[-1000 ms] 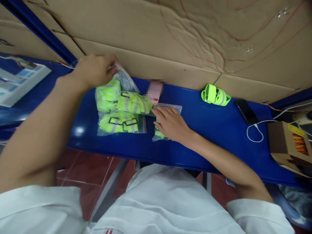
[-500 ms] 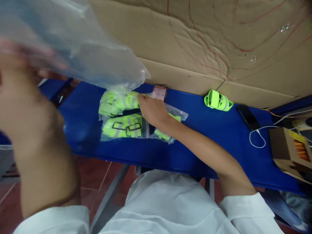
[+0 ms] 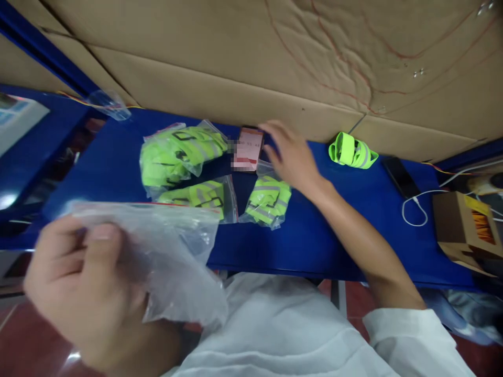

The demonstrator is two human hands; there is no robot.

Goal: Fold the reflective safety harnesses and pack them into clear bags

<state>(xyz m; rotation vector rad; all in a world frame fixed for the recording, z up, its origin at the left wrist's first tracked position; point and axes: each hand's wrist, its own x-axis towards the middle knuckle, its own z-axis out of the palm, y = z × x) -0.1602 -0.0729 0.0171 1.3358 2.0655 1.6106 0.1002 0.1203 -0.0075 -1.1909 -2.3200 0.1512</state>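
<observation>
My left hand point(image 3: 88, 277) pinches an empty-looking clear zip bag point(image 3: 176, 267) near the front edge of the blue table. My right hand point(image 3: 291, 154) is over the table with fingers apart and nothing held, beside a phone point(image 3: 248, 149) with a lit pinkish screen. Left of the phone lie bagged neon-yellow reflective straps point(image 3: 181, 152), bunched together. Another bagged strap point(image 3: 196, 195) with black buckles is partly hidden by the bag I hold. Below my right hand rests a smaller bagged strap point(image 3: 269, 201).
A loose rolled reflective strap point(image 3: 351, 152) lies near the cardboard wall point(image 3: 220, 94). Further right are a dark phone point(image 3: 401, 177) on a white cable and a cardboard box point(image 3: 458, 225) with orange items. A clear cup point(image 3: 110, 104) lies at the back left.
My left hand has come down and nearer with the clear bag, uncovering the back left. My right hand has left the bagged straps, moved right and opened.
</observation>
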